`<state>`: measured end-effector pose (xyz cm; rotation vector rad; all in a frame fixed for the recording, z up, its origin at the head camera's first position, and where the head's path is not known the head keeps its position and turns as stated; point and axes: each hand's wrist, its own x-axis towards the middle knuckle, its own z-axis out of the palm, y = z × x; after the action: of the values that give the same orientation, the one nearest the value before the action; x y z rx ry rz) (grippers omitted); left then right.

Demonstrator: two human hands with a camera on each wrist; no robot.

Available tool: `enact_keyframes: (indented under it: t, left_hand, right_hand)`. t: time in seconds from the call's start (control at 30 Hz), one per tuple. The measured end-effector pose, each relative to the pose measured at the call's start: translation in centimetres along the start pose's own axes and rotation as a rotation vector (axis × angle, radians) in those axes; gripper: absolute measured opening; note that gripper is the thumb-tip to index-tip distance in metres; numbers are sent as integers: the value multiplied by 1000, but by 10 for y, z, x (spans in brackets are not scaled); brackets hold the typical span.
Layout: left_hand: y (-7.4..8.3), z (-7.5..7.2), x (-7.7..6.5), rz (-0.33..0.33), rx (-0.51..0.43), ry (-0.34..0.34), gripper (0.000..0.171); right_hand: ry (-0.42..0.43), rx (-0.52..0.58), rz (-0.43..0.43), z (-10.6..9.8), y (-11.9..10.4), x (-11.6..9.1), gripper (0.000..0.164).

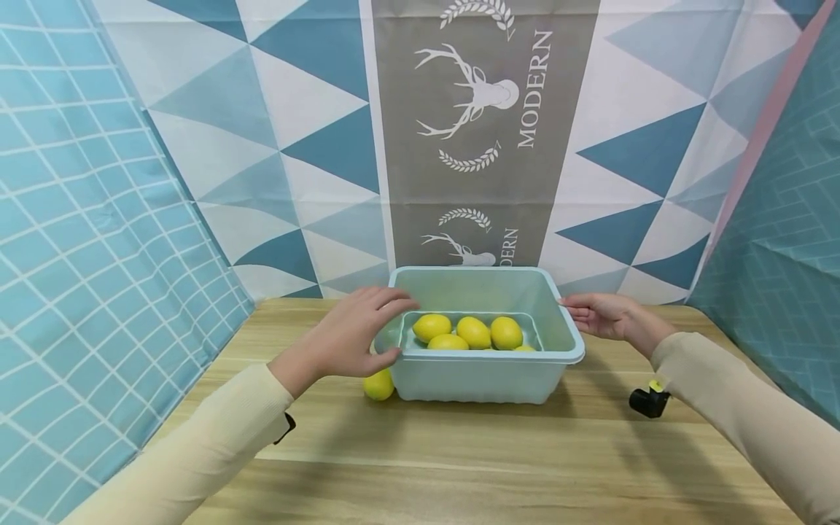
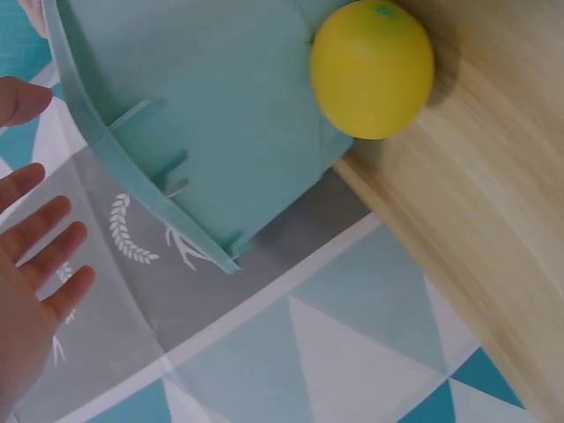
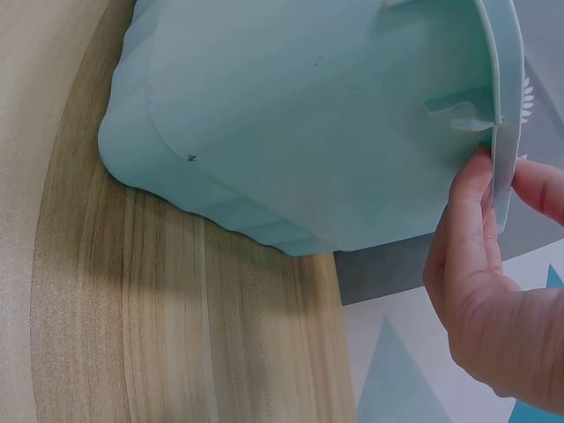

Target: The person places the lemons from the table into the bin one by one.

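A pale green plastic bin (image 1: 475,378) stands on the table with several yellow lemons (image 1: 474,332) inside. My right hand (image 1: 607,319) is at its right side; in the right wrist view the fingers (image 3: 471,220) lie under the rim and the thumb over it, pinching it. Near the left rim hovers my left hand (image 1: 354,332), its fingers spread and relaxed; the left wrist view shows a gap between them and the rim. One more lemon (image 1: 378,385) lies on the wood against the bin's left side, partly below my left hand.
A small black object with a yellow top (image 1: 650,399) sits on the wooden table (image 1: 459,459), beside my right sleeve. Patterned cloth (image 1: 328,146) hangs behind the bin, and blue tiled-print sheets (image 1: 79,219) close off both sides.
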<state>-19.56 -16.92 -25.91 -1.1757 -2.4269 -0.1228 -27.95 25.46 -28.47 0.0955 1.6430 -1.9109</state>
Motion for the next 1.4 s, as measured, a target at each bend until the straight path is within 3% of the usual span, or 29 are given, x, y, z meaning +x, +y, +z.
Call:
enact_keyframes:
  t: [0.2,0.4,0.7,0.87,1.13,1.3,1.4]
  left_hand:
    - [4,9,-13,-103,42,31,60]
    - [11,19,-25,-209,71,117,64]
    - [10,27,-40,-272,30,213,72]
    - [7,32,-47,-326,24,229,76]
    - [8,41,-52,-441,23,139,82]
    - [9,50,-53,-542,-19,18,81]
    - [9,55,-54,-622,-96,-77,78]
  right_hand:
    - [0,3,-3,-1,2,1,25]
    - [18,9,-5,0,2,1,24]
    - [16,18,-3,-2,3,1,24]
    - [12,23,-3,-2,2,2,24]
    - [11,31,0,-3,2,2,25]
    - [9,27,-2,-4,2,2,26]
    - [7,19,-5,-4,2,3,26]
